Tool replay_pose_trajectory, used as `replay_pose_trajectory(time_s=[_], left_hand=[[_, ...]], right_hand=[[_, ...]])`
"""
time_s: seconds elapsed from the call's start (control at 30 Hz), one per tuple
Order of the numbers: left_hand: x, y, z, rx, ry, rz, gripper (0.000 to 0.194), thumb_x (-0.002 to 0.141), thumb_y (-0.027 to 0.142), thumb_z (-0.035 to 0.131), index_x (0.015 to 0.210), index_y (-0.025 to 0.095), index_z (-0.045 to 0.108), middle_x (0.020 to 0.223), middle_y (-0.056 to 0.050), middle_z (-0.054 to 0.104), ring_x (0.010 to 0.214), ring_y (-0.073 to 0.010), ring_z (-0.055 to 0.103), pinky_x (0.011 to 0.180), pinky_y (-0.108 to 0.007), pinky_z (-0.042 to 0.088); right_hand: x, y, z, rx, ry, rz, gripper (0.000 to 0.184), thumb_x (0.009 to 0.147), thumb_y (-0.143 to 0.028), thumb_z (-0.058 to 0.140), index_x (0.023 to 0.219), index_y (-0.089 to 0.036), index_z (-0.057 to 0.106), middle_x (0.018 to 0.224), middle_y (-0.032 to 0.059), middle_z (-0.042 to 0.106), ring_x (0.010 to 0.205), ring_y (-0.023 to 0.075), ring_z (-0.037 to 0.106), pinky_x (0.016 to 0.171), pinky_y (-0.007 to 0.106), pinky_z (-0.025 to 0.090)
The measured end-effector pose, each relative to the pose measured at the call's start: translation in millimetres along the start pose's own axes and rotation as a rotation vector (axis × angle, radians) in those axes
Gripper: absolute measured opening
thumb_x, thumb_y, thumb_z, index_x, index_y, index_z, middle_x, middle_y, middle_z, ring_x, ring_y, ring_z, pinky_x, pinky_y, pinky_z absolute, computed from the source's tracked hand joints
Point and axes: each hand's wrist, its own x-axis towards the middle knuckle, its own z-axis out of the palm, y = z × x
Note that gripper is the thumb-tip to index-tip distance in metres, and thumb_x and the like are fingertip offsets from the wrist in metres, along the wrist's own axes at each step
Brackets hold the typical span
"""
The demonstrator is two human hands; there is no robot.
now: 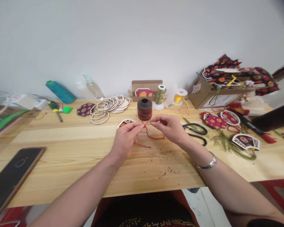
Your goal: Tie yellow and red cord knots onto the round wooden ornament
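A thin red cord (153, 137) runs between my two hands over the middle of the table, with a loop hanging down and a loose end below. My left hand (126, 137) pinches the cord between thumb and forefinger. Just to the right, my right hand (167, 126) is closed in a pinch on another stretch of it. Directly behind the fingertips stands a dark spool (144, 110) wound with red cord. Partly hidden by my left hand lies a white-edged patterned ornament (126, 122). Black-handled scissors (197, 128) rest beside my right hand, their blades hidden.
Wooden frames (106, 108) lie at the back, near a green thread cone (160, 96) and a yellow thread spool (180, 96). Tasselled ornaments (245, 142) and a cardboard box (215, 94) occupy the right. A phone (17, 173) and screwdriver (55, 110) are on the left.
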Motion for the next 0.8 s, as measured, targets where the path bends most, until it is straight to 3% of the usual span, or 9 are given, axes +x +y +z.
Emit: replay_pose_trajectory(time_s=[0.17, 0.27, 0.4, 0.5, 0.63, 0.8], left_hand=[[-0.1, 0.8, -0.2, -0.031, -0.013, -0.002, 0.015, 0.066, 0.028, 0.075, 0.069, 0.014, 0.07, 0.043, 0.008, 0.039, 0.041, -0.0033, 0.027, 0.04, -0.018, 0.019], [-0.3, 1.7, 0.0, -0.056, -0.022, -0.02, 0.015, 0.065, 0.027, 0.075, 0.067, 0.013, 0.069, 0.043, 0.008, 0.037, 0.041, -0.0032, 0.026, 0.039, -0.018, 0.019], [-1.2, 2.8, 0.9, -0.09, -0.024, -0.05, 0.017, 0.063, 0.027, 0.076, 0.066, 0.013, 0.067, 0.045, 0.008, 0.035, 0.041, -0.0029, 0.025, 0.039, -0.017, 0.017], [-2.1, 3.4, 1.7, -0.091, -0.026, -0.057, 0.019, 0.062, 0.028, 0.077, 0.067, 0.012, 0.067, 0.044, 0.009, 0.033, 0.041, -0.0029, 0.024, 0.039, -0.017, 0.017], [-2.4, 3.9, 2.6, -0.073, -0.032, -0.066, 0.022, 0.061, 0.03, 0.077, 0.069, 0.012, 0.068, 0.043, 0.009, 0.033, 0.041, -0.0029, 0.024, 0.039, -0.017, 0.017], [-2.7, 4.2, 3.3, -0.054, -0.021, -0.07, 0.023, 0.06, 0.03, 0.078, 0.069, 0.011, 0.069, 0.041, 0.009, 0.035, 0.04, -0.0029, 0.025, 0.038, -0.018, 0.018]], right_hand=[[0.2, 4.7, 2.2, -0.016, 0.009, -0.087, 0.01, 0.077, -0.017, 0.058, 0.08, -0.017, 0.068, 0.062, -0.0025, 0.055, 0.051, 0.0077, 0.04, 0.052, 0.024, 0.035], [1.4, 9.2, 3.8, -0.041, 0.012, -0.166, 0.02, 0.075, -0.008, 0.051, 0.072, -0.018, 0.069, 0.08, 0.003, 0.063, 0.072, 0.0121, 0.056, 0.064, 0.026, 0.042], [1.7, 9.2, 3.0, -0.03, -0.019, -0.139, 0.021, 0.071, -0.007, 0.053, 0.074, -0.018, 0.071, 0.103, 0.0074, 0.061, 0.099, 0.0182, 0.057, 0.072, 0.029, 0.045], [-0.2, 3.6, 1.1, 0.038, -0.081, -0.093, 0.012, 0.075, -0.018, 0.06, 0.078, -0.017, 0.071, 0.098, 0.0069, 0.061, 0.093, 0.0179, 0.058, 0.074, 0.031, 0.045], [-2.7, -3.5, 0.8, 0.09, -0.125, -0.02, 0.017, 0.075, -0.033, 0.065, 0.074, -0.016, 0.07, 0.086, 0.0051, 0.061, 0.078, 0.0153, 0.057, 0.066, 0.03, 0.045], [-2.6, -4.6, 3.1, 0.079, -0.125, 0.005, 0.017, 0.071, -0.034, 0.068, 0.068, -0.017, 0.069, 0.08, 0.0044, 0.06, 0.072, 0.014, 0.054, 0.057, 0.027, 0.043]])
